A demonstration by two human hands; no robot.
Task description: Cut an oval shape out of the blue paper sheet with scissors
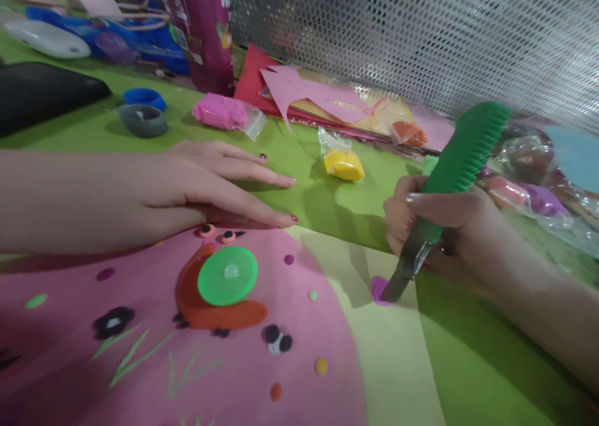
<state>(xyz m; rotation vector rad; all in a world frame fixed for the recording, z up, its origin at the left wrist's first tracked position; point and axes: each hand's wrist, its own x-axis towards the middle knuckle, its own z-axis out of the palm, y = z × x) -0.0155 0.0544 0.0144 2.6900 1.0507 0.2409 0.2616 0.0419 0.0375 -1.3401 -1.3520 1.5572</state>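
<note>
My right hand (435, 226) is closed round a green-handled craft knife (461, 151) with ridged edges. Its flat metal end rests on a small purple clay disc (378, 289) at the corner of a pale yellow sheet (374, 345). With fingers stretched out, my left hand (210, 186) lies flat along the top edge of the sheet. Below it, a pink paper circle (224, 370) bears a red clay snail body (219, 317) with a bright green disc (228, 276) as its shell. Small coloured dots and black flower-like pieces lie around the snail.
Bagged yellow clay (344, 164) and bagged pink clay (219, 111) lie beyond my left hand. Paper scraps (322, 92) lie along a perforated metal panel (412, 33). A purple carton (206, 33) stands behind. More bagged clay (543, 198) sits at right.
</note>
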